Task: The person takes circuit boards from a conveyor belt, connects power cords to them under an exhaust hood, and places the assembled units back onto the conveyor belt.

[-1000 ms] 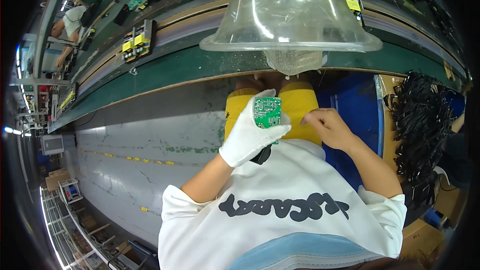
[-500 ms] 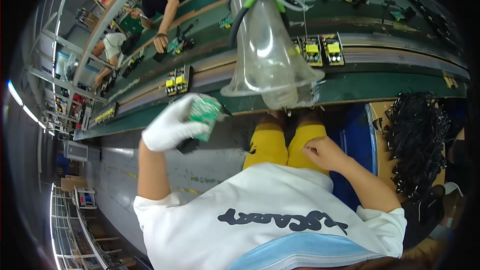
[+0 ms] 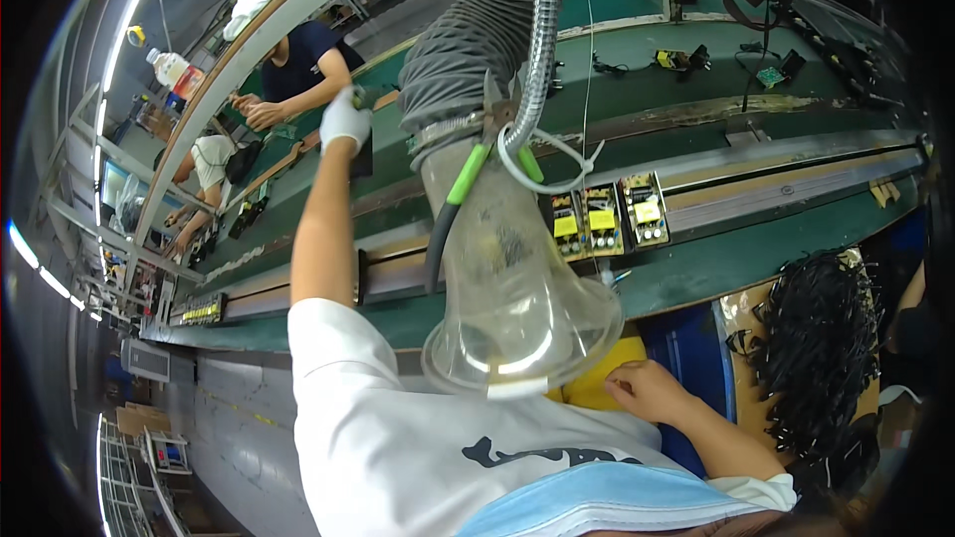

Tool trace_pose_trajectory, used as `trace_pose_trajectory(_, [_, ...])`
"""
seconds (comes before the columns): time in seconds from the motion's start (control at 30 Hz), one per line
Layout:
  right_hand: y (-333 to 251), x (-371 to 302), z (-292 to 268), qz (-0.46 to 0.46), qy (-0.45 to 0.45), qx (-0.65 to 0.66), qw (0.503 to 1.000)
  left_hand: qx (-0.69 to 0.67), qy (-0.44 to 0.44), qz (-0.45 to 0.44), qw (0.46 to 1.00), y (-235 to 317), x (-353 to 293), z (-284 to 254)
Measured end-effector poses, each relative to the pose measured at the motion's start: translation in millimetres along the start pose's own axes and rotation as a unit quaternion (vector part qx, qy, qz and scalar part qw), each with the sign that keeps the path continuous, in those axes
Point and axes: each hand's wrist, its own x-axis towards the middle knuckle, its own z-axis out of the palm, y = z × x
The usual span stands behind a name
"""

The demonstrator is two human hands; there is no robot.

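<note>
My left hand (image 3: 346, 122), in a white glove, reaches far out over the green bench. It is closed on the circuit board, of which only a little shows past the glove; a dark flat part (image 3: 364, 154) hangs beside the wrist. Near my yellow-clad lap rests my bare right hand (image 3: 645, 390), its fingers loosely curled and nothing visible in them. Between the hands a clear funnel-shaped suction hood (image 3: 507, 308) hangs on a grey ribbed hose (image 3: 463, 50). Cutters with green and black handles (image 3: 460, 184) are tucked at the hood's collar.
Power supply boards with yellow parts (image 3: 603, 221) stand on the rail right of the hood. A cardboard box (image 3: 741, 338) piled with black parts (image 3: 811, 358) is at my right, beside a blue bin (image 3: 691, 353). Across the bench a person in dark clothes (image 3: 303, 65) works.
My left hand has swung up and away over the bench with the circuit board. The hood now appears lower and nearer. My right hand stays near my lap.
</note>
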Motion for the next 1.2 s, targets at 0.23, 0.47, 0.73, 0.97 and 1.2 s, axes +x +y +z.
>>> trace_pose_trajectory(0.23, [10.3, -0.1, 2.3, 0.031, 0.035, -0.007, 0.999, 0.013, -0.065, -0.082, 0.994, -38.4, -9.7, 149.4])
trace_pose_trajectory(0.47, [18.2, -5.8, 5.9, 0.017, -0.025, -0.015, 0.999, -0.001, -0.061, 0.034, 0.998, -47.6, -58.5, 134.0])
trace_pose_trajectory(0.73, [12.3, -18.3, 13.9, -0.078, -0.044, -0.019, 0.996, 0.260, 0.046, -0.119, 0.957, 46.0, -230.7, -52.2])
trace_pose_trajectory(0.97, [6.9, -15.7, 18.5, -0.071, -0.056, -0.055, 0.994, 0.286, 0.016, -0.162, 0.944, -10.0, -279.3, -43.4])
trace_pose_trajectory(1.2, [17.5, -15.7, 17.3, -0.069, -0.033, -0.049, 0.996, 0.258, 0.060, -0.033, 0.964, 15.6, -280.0, -19.9])
